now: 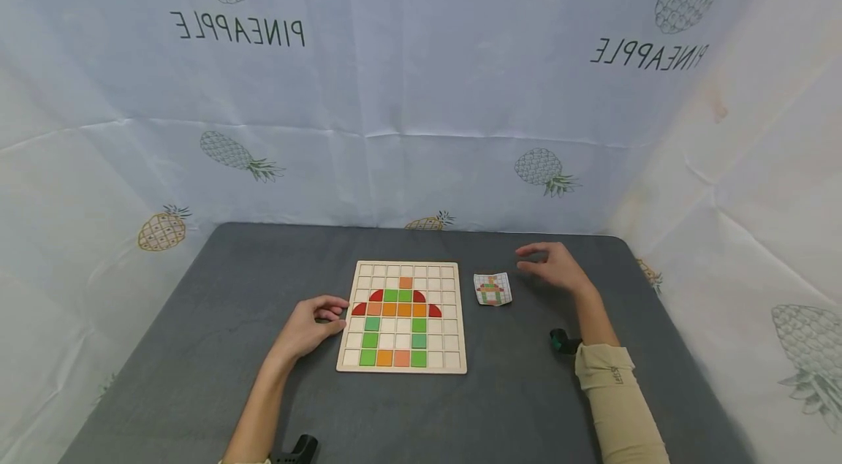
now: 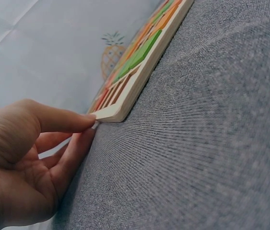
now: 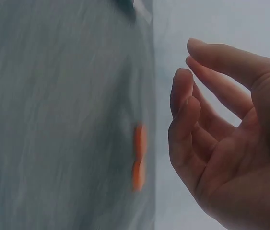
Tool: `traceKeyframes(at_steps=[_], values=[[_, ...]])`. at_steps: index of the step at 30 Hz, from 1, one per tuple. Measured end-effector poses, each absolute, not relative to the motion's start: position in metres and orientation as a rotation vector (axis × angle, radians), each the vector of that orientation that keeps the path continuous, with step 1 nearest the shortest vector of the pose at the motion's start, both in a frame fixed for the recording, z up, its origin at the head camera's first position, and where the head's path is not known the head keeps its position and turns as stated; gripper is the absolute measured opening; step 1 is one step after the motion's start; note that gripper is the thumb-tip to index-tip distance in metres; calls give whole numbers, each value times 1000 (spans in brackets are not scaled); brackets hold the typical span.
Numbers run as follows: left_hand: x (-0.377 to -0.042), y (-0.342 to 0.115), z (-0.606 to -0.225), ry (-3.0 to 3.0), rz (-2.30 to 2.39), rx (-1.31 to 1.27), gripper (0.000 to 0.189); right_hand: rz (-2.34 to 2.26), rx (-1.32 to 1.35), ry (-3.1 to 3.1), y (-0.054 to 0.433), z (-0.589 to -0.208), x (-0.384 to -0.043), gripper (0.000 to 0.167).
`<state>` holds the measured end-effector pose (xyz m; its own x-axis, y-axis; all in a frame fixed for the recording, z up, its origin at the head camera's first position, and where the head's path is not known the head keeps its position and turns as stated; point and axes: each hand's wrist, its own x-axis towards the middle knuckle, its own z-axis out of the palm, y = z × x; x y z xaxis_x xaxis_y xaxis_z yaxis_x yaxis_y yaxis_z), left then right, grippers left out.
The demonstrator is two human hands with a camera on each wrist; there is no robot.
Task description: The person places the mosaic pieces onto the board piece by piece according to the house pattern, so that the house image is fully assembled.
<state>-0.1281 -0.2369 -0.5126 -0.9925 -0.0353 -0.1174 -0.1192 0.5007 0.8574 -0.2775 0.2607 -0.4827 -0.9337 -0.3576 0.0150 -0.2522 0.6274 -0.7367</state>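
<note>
A square wooden grid board [image 1: 454, 347] lies on the grey table, its cells partly filled with red, orange, salmon and green tiles. My left hand [image 1: 309, 325] is at the board's left side. In the left wrist view, the thumb and a finger of that left hand [image 2: 34, 153] pinch the board's pale rim [image 2: 113, 112] at a corner. My right hand [image 1: 555, 267] is over the table, right of a small printed card [image 1: 492, 289] bearing a similar coloured pattern. The fingers of this right hand [image 3: 221, 129] are loosely bent and hold nothing.
Two blurred orange pieces [image 3: 139, 143] show on the table in the right wrist view. A pineapple-print cloth [image 1: 395, 99] hangs behind the table and at both sides. Dark devices are strapped to both wrists.
</note>
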Motion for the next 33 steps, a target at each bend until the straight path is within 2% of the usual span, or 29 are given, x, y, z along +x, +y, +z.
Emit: traceKeyframes(at_steps=[6, 13, 33], values=[[-128, -237, -512, 2650, 1515, -132, 35, -1145, -372, 2771, 289, -495, -278, 43], [-128, -237, -513, 2655, 1508, -141, 34, -1114, -351, 2738, 304, -501, -281, 47], [-128, -238, -510, 2634, 1535, -117, 33, -1058, -360, 2781, 303, -503, -282, 35]])
